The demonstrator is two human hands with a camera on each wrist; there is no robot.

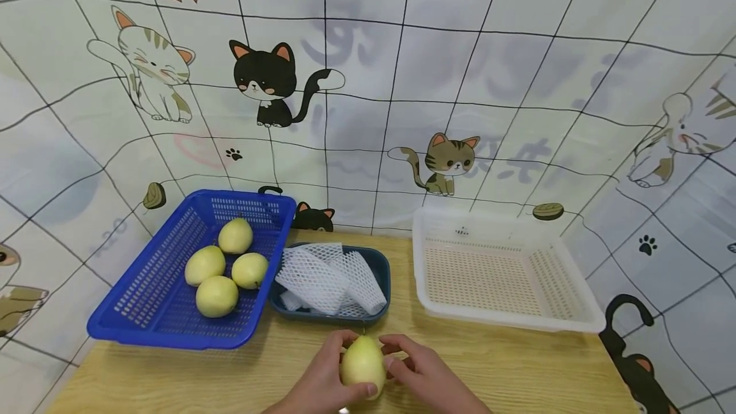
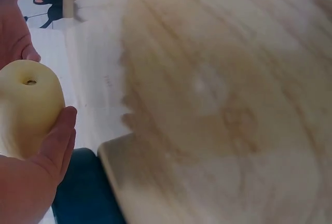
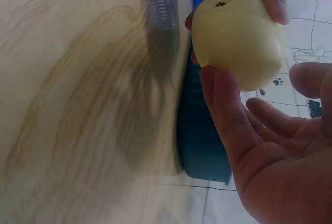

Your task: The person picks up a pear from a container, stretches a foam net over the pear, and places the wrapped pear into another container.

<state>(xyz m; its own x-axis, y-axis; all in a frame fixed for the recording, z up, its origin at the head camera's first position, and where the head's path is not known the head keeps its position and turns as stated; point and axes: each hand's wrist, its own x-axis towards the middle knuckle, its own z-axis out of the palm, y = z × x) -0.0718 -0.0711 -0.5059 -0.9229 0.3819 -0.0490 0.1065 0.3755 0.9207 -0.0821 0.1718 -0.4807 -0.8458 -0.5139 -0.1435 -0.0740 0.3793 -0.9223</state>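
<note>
A yellow-green pear (image 1: 363, 363) is held above the front of the table, stem up. My left hand (image 1: 323, 375) grips it from the left, with the thumb across its lower front and the fingers behind. On the other side is my right hand (image 1: 425, 369), whose fingertips touch the pear; its thumb stands apart from the fruit in the right wrist view. The pear's underside (image 3: 238, 37) shows there, lifted off the table. Just behind the hands sits a dark teal tray (image 1: 339, 321) with several white foam net sleeves (image 1: 322, 276).
At the left, a blue basket (image 1: 172, 341) holds several pears (image 1: 217, 296). A white basket (image 1: 506, 318) stands at the right on the wooden table (image 1: 517, 363). Behind them hangs a cat-print sheet (image 1: 368, 114).
</note>
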